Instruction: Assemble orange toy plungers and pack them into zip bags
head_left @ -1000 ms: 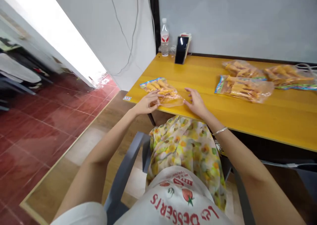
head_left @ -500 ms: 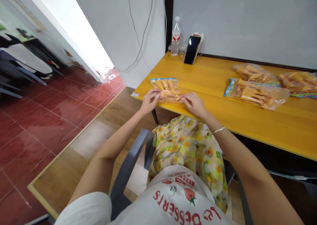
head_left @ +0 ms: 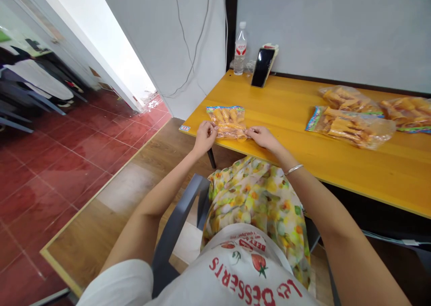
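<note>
The left hand (head_left: 205, 138) pinches the left edge of a clear plastic bag (head_left: 229, 123) of golden, finger-shaped snacks, its fingers curled over the film. The fingertips of the right hand (head_left: 264, 137) meet the bag's right edge, though whether they grip it or only press on it cannot be told. A silver bangle (head_left: 293, 169) circles the right wrist. The bag lies flat on a yellow wooden table (head_left: 296, 113), close to the edge nearest the person. It likely weighs little and feels soft and slippery, with firmer lumps inside. The pieces may be brittle, so the bag's thin outer edges seem the safest place to hold. A colourful printed strip runs along its far edge. Three similar bags (head_left: 350, 127) lie farther right, while a plastic water bottle (head_left: 240, 50) and a phone (head_left: 263, 67) stand by the wall.
</note>
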Action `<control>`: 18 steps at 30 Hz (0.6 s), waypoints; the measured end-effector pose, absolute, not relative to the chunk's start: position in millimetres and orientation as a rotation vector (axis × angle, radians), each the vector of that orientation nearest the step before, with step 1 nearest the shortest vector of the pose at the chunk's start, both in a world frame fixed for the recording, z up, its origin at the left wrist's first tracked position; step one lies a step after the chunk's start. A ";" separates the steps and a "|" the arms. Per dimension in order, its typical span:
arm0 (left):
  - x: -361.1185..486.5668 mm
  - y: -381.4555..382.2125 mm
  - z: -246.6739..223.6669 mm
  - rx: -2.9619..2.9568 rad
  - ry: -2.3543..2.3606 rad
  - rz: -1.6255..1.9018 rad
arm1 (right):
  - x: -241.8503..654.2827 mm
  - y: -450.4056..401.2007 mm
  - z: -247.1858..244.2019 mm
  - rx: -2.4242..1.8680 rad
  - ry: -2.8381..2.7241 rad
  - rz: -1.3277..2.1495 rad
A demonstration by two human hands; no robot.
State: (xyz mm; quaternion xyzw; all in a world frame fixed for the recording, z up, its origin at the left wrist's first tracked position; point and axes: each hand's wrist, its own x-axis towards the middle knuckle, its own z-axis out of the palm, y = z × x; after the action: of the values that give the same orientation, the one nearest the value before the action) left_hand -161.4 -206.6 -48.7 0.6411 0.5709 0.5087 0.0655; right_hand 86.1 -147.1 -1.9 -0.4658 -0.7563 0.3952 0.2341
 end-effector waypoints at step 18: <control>-127.5 -218.6 -22.8 2.825 1.833 0.818 | 79.1 -155.4 9.6 -1.052 -1.535 1.688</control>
State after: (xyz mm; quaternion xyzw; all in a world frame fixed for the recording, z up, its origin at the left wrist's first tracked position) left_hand -127.5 -218.6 -22.8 0.8045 0.5221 0.2330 -0.1612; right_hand 79.1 -155.4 9.6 -0.3983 -0.5808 0.6389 0.3095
